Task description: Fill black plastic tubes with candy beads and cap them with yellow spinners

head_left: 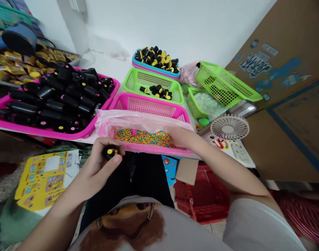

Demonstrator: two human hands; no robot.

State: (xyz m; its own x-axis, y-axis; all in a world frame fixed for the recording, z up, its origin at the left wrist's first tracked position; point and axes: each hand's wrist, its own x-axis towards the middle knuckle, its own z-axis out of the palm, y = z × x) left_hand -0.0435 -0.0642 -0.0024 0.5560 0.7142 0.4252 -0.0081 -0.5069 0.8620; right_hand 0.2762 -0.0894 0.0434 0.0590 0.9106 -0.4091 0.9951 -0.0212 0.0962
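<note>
My left hand (pixel 100 167) is closed around a small black tube with a yellow end (pixel 110 152), held just in front of the pink basket (pixel 149 104). That basket is lined with a pink plastic bag (pixel 128 120) and holds many small coloured candy beads (pixel 142 136). My right hand (pixel 182 137) reaches into the basket's right side among the beads; its fingers are hidden behind the bag and the rim.
A large pink tray (pixel 7 122) heaped with black tubes (pixel 57 101) stands at the left. Behind are a green basket (pixel 138 82) with a few tubes, a blue-pink tray (pixel 155 69) of tubes, more green baskets (pixel 224 83), a small white fan (pixel 229 127), cardboard (pixel 292 87), and yellow sheets (pixel 41 177) on the floor.
</note>
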